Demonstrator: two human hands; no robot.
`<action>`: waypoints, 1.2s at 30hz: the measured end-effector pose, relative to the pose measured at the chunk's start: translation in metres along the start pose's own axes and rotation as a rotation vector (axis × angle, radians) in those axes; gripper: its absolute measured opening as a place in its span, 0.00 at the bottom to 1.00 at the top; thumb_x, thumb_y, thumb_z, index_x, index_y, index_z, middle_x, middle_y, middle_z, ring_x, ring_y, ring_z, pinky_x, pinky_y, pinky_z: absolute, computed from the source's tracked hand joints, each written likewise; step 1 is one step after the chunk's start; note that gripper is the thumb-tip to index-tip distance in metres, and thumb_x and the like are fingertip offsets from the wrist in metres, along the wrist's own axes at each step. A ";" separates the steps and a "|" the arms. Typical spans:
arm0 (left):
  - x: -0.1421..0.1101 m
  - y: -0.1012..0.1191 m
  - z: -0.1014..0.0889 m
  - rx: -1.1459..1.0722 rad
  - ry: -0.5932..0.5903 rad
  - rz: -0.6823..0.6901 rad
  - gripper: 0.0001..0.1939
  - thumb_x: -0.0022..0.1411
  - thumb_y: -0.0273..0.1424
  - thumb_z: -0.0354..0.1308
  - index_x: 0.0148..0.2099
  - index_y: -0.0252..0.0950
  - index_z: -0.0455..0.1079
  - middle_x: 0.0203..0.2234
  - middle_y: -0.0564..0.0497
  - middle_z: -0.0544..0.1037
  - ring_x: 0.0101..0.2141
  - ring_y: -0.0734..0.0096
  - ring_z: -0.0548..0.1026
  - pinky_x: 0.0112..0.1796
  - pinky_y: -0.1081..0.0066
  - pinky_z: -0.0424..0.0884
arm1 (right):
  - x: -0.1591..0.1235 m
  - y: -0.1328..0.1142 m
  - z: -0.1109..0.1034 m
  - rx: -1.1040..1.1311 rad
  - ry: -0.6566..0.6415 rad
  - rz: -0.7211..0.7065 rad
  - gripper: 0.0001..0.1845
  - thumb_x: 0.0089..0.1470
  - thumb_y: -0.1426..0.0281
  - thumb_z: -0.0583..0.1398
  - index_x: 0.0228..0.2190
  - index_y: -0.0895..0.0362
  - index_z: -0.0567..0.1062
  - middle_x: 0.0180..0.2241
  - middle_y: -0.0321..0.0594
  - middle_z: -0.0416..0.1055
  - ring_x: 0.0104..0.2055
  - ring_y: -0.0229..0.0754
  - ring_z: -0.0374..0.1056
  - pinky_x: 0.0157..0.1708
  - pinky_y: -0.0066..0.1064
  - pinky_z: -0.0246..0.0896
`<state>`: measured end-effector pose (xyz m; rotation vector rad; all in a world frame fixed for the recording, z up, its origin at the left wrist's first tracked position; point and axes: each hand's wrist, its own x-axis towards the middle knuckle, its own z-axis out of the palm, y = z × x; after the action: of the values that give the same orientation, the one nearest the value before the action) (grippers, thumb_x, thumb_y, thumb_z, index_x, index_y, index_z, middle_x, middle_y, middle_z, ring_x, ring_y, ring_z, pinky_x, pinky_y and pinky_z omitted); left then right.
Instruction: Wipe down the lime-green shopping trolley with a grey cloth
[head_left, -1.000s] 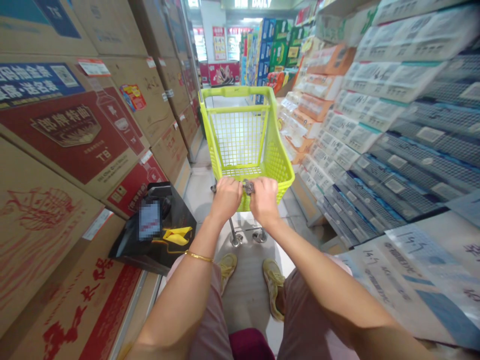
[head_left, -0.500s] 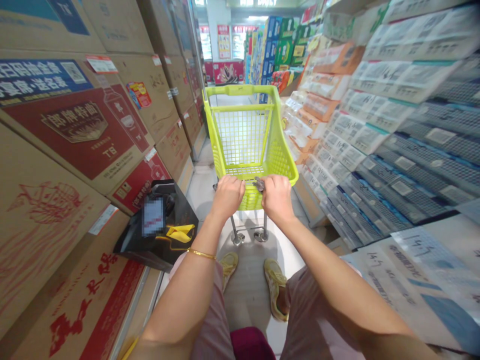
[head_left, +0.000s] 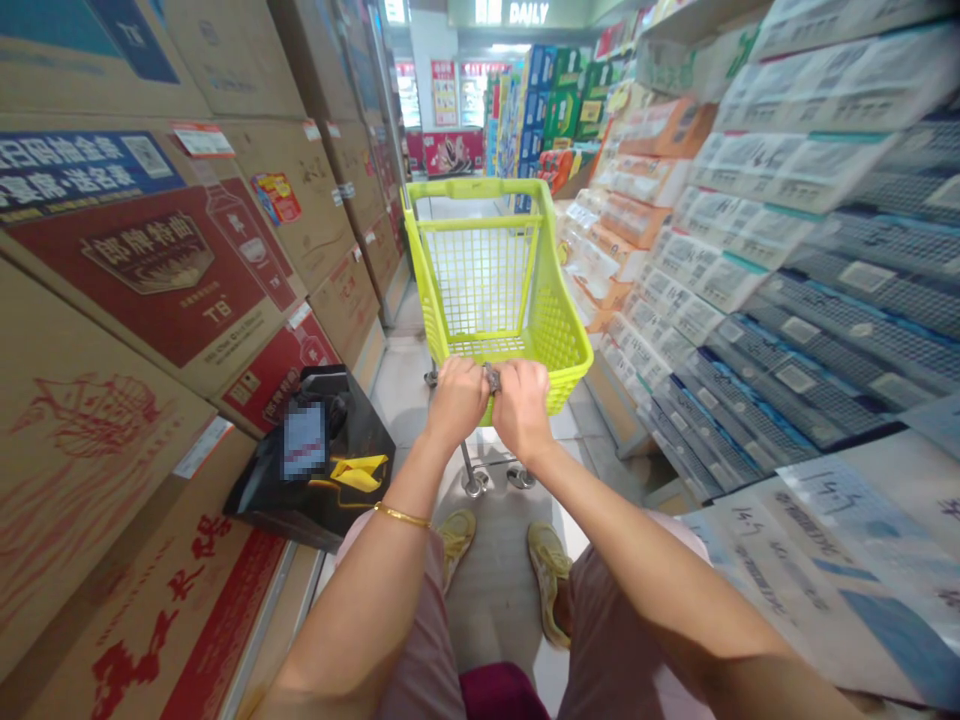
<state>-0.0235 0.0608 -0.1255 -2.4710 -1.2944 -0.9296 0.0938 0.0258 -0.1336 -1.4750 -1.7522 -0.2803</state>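
Note:
A lime-green shopping cart [head_left: 570, 330] stands in front of me, its basket showing a bare grid floor. My left hand [head_left: 459, 400] is closed over the cart's near handle, fingers curled; a dark end piece [head_left: 430, 380] sticks out to its left. My right hand [head_left: 523, 400] is closed at the same handle, close beside the left. Between the two hands shows a small, grey-brown, crumpled-looking piece [head_left: 491, 378], by the right thumb and forefinger; I cannot make out what it is. The hands cover most of the handle.
Stacked cartons [head_left: 172, 260] wall the left side, with a black bag [head_left: 262, 500] standing against them on a low ledge. On the right rise stacks of packaged tissue [head_left: 720, 290]. The tiled aisle runs ahead toward blue and green cartons [head_left: 566, 100]. My shoes [head_left: 551, 580] are behind the cart.
My right hand has shifted left along the handle, close to my left hand, and the grey-brown piece moved left with it. The view has tilted slightly upward; the cart stands nearly the same.

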 end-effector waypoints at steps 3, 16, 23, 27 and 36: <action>-0.001 -0.002 -0.003 -0.017 -0.013 -0.001 0.16 0.64 0.27 0.41 0.28 0.35 0.65 0.26 0.48 0.70 0.34 0.66 0.68 0.47 0.60 0.65 | 0.002 -0.004 0.001 -0.010 -0.022 -0.040 0.13 0.56 0.74 0.50 0.39 0.59 0.72 0.39 0.46 0.68 0.42 0.46 0.55 0.43 0.37 0.51; 0.002 -0.014 -0.015 -0.104 0.047 0.046 0.15 0.66 0.30 0.41 0.35 0.35 0.67 0.34 0.49 0.74 0.42 0.69 0.71 0.58 0.56 0.56 | 0.007 0.017 -0.028 -0.188 -0.179 -0.149 0.12 0.53 0.76 0.52 0.39 0.57 0.72 0.39 0.44 0.69 0.41 0.47 0.55 0.39 0.36 0.50; 0.010 0.001 -0.007 -0.179 -0.009 0.159 0.13 0.67 0.29 0.41 0.38 0.34 0.67 0.37 0.48 0.74 0.50 0.67 0.68 0.59 0.57 0.57 | 0.002 0.041 -0.045 -0.257 -0.123 -0.052 0.12 0.49 0.79 0.52 0.35 0.59 0.72 0.34 0.46 0.68 0.38 0.47 0.55 0.38 0.37 0.51; 0.015 0.016 -0.001 -0.191 -0.023 0.186 0.13 0.66 0.29 0.41 0.35 0.34 0.66 0.34 0.46 0.72 0.43 0.67 0.70 0.57 0.57 0.60 | -0.005 0.045 -0.040 -0.178 -0.002 0.022 0.14 0.48 0.80 0.51 0.36 0.59 0.71 0.36 0.47 0.68 0.40 0.48 0.56 0.40 0.39 0.52; 0.017 0.017 0.006 -0.271 -0.011 0.112 0.13 0.65 0.26 0.40 0.35 0.35 0.66 0.33 0.48 0.73 0.42 0.68 0.71 0.56 0.56 0.62 | -0.013 0.008 -0.020 0.214 0.115 0.050 0.15 0.52 0.75 0.49 0.42 0.56 0.67 0.40 0.44 0.67 0.45 0.45 0.60 0.47 0.39 0.53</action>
<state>-0.0001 0.0649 -0.1176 -2.7199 -1.0824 -1.1306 0.1099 0.0066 -0.1325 -1.3210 -1.5980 -0.1439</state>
